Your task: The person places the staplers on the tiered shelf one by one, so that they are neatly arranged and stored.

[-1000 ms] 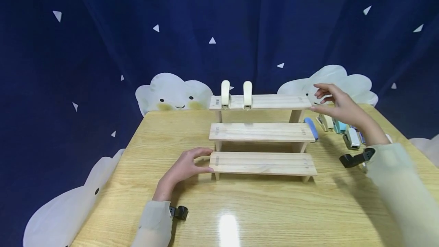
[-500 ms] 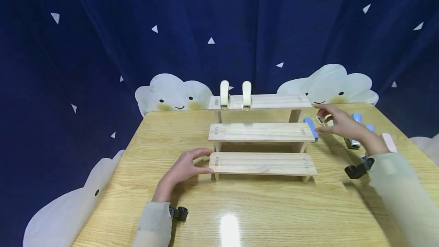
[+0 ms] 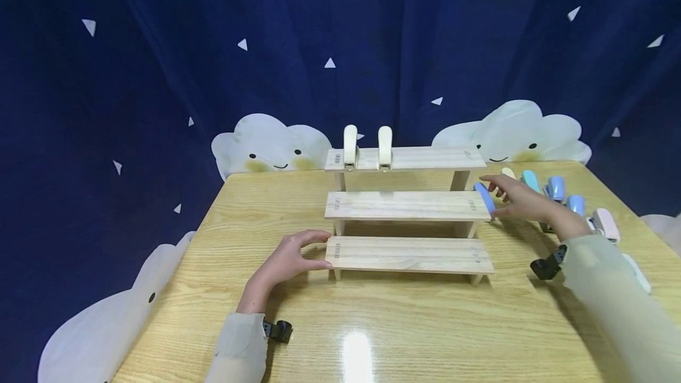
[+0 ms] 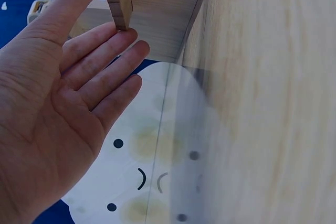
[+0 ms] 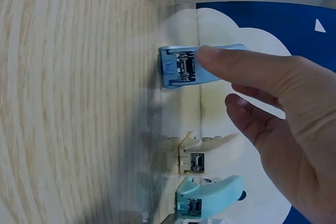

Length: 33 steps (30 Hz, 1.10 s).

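Observation:
My left hand (image 3: 287, 259) holds the left end of the lowest board of a three-tier wooden shelf (image 3: 408, 254), thumb at its front edge and fingers at the back. In the left wrist view the fingertips meet the end of the board. My right hand (image 3: 518, 198) is at a blue stapler (image 3: 484, 198) standing on the table beside the shelf's right end. Its thumb overlaps the stapler (image 5: 181, 66) in the right wrist view, with the other fingers bent below and apart from it; whether the thumb touches is unclear. Two cream staplers (image 3: 350, 146) stand on the top board.
Several more staplers stand on the table at the right, among them a turquoise one (image 5: 212, 196), a cream one (image 5: 210, 153) and a pink one (image 3: 606, 224). A dark blue curtain (image 3: 298, 16) hangs behind the wooden table (image 3: 425, 324), with cloud shapes along its edge.
My right hand has come down from beside the top board to the blue stapler, which stands where it was. The left hand has stayed on the shelf.

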Each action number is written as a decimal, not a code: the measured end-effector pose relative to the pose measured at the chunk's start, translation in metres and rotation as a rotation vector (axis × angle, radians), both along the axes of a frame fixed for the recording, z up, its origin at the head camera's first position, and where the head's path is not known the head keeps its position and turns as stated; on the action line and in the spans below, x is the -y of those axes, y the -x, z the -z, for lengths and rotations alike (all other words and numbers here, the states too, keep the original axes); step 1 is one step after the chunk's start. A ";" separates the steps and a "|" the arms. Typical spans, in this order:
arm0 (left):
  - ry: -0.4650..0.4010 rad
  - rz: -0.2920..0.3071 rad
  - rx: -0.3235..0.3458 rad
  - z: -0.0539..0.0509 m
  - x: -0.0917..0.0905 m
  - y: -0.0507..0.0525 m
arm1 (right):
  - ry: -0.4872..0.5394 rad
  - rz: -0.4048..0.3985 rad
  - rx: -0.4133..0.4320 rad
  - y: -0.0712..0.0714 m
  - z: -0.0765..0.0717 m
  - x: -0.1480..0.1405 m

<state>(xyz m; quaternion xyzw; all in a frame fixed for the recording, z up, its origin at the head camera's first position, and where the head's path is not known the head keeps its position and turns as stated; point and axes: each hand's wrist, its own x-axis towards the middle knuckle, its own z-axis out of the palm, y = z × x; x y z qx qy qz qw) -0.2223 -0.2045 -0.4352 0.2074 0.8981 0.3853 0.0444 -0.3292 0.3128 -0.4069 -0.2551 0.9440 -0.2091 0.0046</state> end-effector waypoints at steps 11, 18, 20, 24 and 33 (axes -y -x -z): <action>-0.007 0.007 -0.002 -0.001 0.000 0.002 | -0.038 0.006 0.013 0.002 0.006 0.000; -0.008 0.003 0.003 0.000 0.000 0.001 | -0.014 0.013 -0.061 0.003 0.015 -0.001; -0.009 -0.001 0.005 0.000 0.000 0.001 | 0.001 0.015 -0.092 0.003 0.018 -0.002; -0.015 -0.001 0.016 0.000 -0.001 0.000 | 0.039 0.020 -0.130 0.001 0.022 -0.003; -0.016 0.001 0.024 0.000 0.000 0.000 | 0.137 0.072 -0.121 -0.009 0.025 -0.010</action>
